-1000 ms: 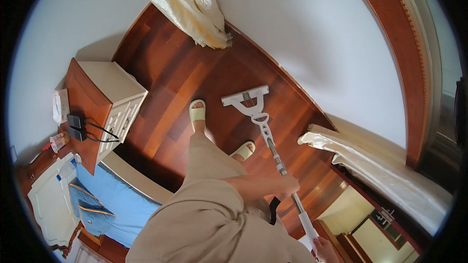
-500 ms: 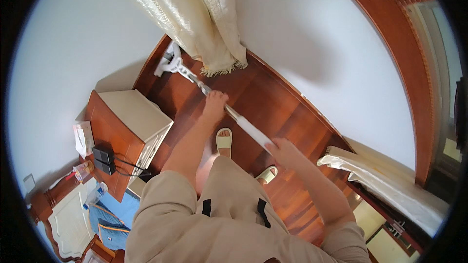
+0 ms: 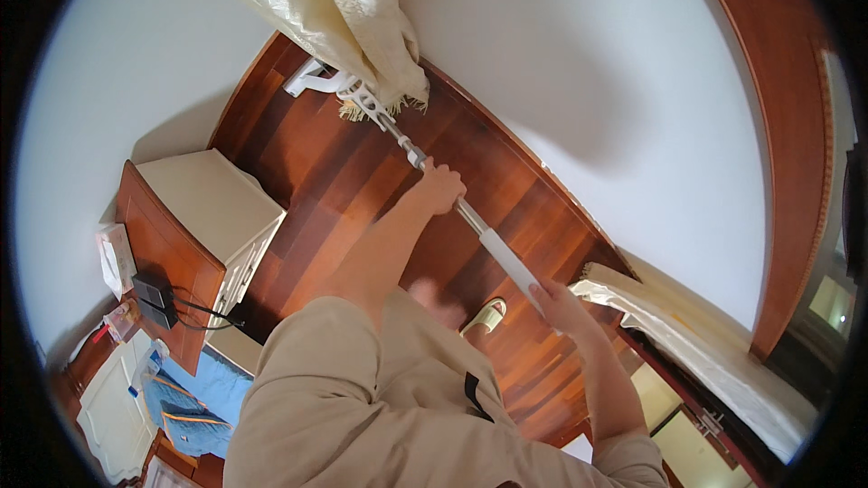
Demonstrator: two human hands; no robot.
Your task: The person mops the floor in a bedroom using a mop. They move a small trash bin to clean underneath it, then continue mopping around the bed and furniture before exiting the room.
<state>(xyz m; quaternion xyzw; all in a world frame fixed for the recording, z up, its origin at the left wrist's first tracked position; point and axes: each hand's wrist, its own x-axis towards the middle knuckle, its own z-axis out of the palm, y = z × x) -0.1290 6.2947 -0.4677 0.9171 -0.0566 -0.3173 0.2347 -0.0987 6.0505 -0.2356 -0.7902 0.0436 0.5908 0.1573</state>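
Both hands close around the mop handle (image 3: 457, 208): the left hand (image 3: 440, 188) has a full grip on the metal stretch about midway along, and the right hand (image 3: 559, 305) wraps the white sleeve at the near end. From the left hand the handle slants away to the white mop head (image 3: 316, 83), which lies on the wooden floor (image 3: 316, 172) right at the fringed hem of the cream curtain (image 3: 357, 27), beside the white wall (image 3: 579, 63). Nearer than the mop head, off to the left, stands a wooden nightstand (image 3: 185, 217) carrying a black device with cables (image 3: 154, 294). One slippered foot (image 3: 484, 314) shows between the two arms.
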